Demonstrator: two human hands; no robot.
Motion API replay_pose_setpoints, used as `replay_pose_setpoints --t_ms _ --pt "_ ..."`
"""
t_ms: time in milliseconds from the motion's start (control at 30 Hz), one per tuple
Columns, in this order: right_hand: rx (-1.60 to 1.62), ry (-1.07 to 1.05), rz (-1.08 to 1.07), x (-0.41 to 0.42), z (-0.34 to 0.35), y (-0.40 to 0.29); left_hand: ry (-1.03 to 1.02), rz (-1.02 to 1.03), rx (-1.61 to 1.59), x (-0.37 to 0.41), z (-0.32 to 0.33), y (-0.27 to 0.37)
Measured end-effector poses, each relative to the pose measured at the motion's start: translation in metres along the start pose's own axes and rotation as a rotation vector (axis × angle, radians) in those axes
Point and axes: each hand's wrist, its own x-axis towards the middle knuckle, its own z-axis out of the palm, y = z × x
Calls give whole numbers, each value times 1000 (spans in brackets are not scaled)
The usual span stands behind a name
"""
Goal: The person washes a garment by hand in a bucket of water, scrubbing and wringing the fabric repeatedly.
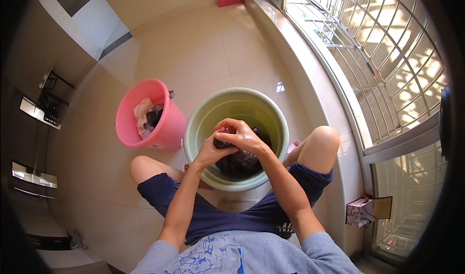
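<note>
A light green plastic tub (190, 136) stands on the floor between my knees, with dark wet cloth (238, 165) lying in water inside it. Above that cloth, my left hand (210, 152) and my right hand (241, 134) close together around a bunched part of dark wet fabric (222, 143). The right fingers curl over the top of the bunch and the left hand cups it from below. Whitish suds show on the back of the right hand. Whether the held part joins the cloth in the tub is hard to tell.
To the left of the tub stands a pink bucket (174, 128) holding pale and dark clothes (145, 117). A red broom (230, 0) rests by the far wall. On the right runs a tiled ledge (308, 74) under a barred window, with a patterned box (359, 213) on it.
</note>
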Motion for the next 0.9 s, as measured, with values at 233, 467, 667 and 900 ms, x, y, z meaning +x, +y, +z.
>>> replay_pose_setpoints --t_ms 233,467,667,900 --pt "-412 -238 -100 -3 -36 39 42 -117 -304 -4 -10 9" --pt "-149 -63 239 -2 -31 49 296 -123 -824 -22 -22 30" --pt "-34 333 -43 -2 -14 37 166 -355 -1329 -11 -21 -32" --pt "-764 173 -157 -24 53 12 91 -525 -1381 19 -9 -86"
